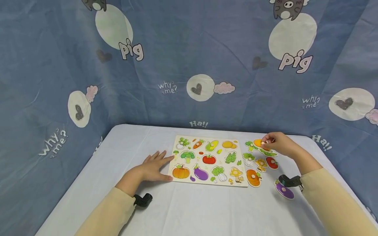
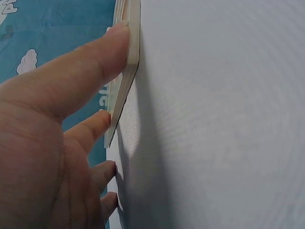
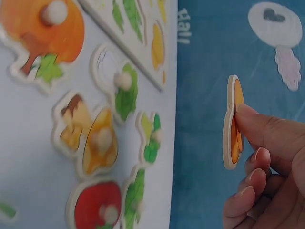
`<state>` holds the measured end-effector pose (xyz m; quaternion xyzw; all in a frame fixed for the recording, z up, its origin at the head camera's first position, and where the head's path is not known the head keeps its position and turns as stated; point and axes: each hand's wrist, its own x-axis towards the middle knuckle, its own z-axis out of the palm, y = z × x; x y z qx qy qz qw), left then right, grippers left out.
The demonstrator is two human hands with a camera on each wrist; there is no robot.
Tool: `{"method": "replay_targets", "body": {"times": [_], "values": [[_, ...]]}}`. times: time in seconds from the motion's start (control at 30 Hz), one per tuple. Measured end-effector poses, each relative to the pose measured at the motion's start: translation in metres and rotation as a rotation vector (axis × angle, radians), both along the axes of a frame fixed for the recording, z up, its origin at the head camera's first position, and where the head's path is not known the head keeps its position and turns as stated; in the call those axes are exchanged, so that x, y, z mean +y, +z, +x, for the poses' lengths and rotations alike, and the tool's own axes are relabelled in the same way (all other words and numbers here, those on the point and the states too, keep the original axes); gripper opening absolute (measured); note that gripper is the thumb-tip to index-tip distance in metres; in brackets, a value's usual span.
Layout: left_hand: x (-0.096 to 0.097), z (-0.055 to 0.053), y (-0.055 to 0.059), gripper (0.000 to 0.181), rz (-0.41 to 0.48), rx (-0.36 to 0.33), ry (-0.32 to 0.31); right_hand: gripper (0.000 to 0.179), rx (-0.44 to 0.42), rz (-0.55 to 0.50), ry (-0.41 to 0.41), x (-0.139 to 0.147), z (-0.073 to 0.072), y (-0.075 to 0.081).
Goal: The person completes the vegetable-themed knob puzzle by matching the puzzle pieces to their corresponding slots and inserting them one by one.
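A wooden vegetable puzzle board [image 1: 217, 165] lies on the white table. My left hand [image 1: 153, 166] has its fingers spread at the board's left edge, with the thumb [image 2: 107, 52] against its side. My right hand [image 1: 277, 142] pinches an orange-yellow puzzle piece [image 3: 233, 124] by its face side, above the loose pieces right of the board. In the right wrist view this piece is seen edge-on. Beneath and around that hand lie a broccoli piece [image 1: 251, 146], a green piece [image 1: 268, 152], a tomato piece [image 1: 271, 162] and a mushroom piece [image 1: 261, 165].
Nearer the front lie a pumpkin piece [image 1: 253, 178] beside the board's right corner and an eggplant piece [image 1: 284, 190] below the right wrist. A bok choy piece [image 1: 249, 159] is close to the board. A blue patterned cloth [image 1: 177, 108] hangs behind the table.
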<state>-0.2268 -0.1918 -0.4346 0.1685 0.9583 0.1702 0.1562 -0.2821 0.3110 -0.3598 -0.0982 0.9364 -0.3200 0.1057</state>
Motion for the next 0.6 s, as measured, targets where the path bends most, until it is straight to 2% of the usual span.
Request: {"method": "replay_targets", "body": {"times": [0.3,0.6], "values": [[0.0,-0.001,-0.002,0.095,-0.002,0.0,0.001,0.021,0.009,0.02,0.057,-0.033,-0.02,-0.005],[0.0,-0.002,-0.003,0.096,-0.003,0.004,-0.005,0.017,-0.023,0.014,0.045,-0.067,-0.039,-0.016]]}}
